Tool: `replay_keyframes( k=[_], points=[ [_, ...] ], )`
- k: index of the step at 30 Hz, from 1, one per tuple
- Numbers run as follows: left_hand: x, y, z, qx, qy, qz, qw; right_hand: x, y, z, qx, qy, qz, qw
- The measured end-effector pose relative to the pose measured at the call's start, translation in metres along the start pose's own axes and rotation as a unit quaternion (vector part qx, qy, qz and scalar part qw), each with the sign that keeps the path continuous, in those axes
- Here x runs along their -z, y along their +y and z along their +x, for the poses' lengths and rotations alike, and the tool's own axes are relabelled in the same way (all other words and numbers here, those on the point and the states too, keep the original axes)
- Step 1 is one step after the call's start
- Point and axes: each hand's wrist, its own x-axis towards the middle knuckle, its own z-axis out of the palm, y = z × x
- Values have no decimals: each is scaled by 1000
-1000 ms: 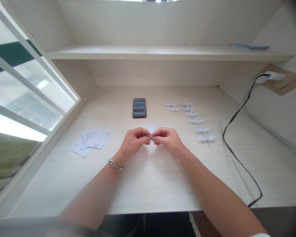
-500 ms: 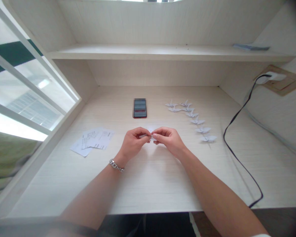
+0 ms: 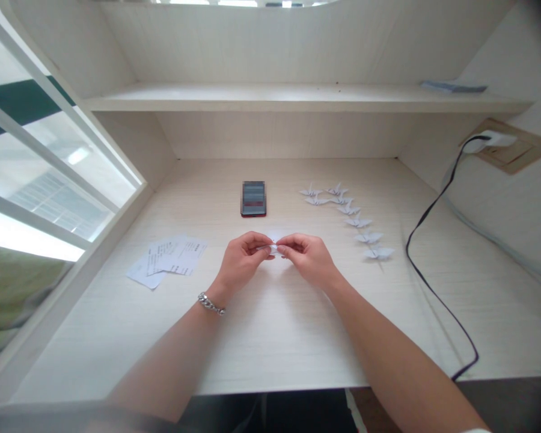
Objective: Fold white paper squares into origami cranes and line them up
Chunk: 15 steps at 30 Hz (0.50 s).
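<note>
Together, the left hand and right hand pinch a folded white paper, left of several origami cranes.

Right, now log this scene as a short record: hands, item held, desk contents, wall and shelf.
Left hand: pinching a small white paper piece; silver bracelet at the wrist
Right hand: fingertips on the same piece
Desk, left: overlapping printed slips
Desk, beyond hands: phone-like device, screen pixelated
Desk, right: eight folded paper birds
Wall, right: outlet with black cord plugged in
Shelf, right end: flat bluish item, unclear
</note>
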Motion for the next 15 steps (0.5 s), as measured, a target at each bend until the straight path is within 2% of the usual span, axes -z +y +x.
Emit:
replay_keyframes(
  k=[7,15],
  points=[
    [2,-1,1,-5,25,36,999,-3,-3,-2,36,19,-44,998],
    [0,-4,2,-14,33,14,999,-8,4,1,-30,2,37,999]
  ],
)
